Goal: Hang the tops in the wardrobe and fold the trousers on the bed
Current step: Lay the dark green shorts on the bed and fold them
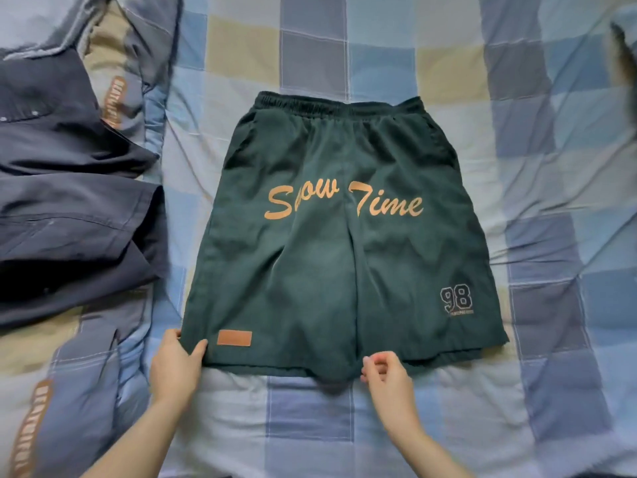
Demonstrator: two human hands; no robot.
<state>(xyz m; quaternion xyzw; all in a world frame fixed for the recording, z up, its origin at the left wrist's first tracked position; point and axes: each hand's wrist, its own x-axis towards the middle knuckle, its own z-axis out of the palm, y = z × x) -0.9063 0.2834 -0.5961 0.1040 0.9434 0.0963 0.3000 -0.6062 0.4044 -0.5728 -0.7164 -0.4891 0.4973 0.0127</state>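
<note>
Dark green shorts (331,243) with orange script lettering and a "98" patch lie spread flat on the checked blue bedsheet (537,160), waistband far from me. My left hand (175,363) pinches the hem at the near left corner, beside an orange label. At the near middle of the hem, where the two legs meet, my right hand (384,369) has its fingers curled at the cloth's edge; whether it holds the cloth is unclear.
A pile of dark navy garments (69,188) lies on the left of the bed, over a grey-and-tan pillow or quilt (79,384) with orange lettering. A dark furry shape (624,53) shows at the far right edge.
</note>
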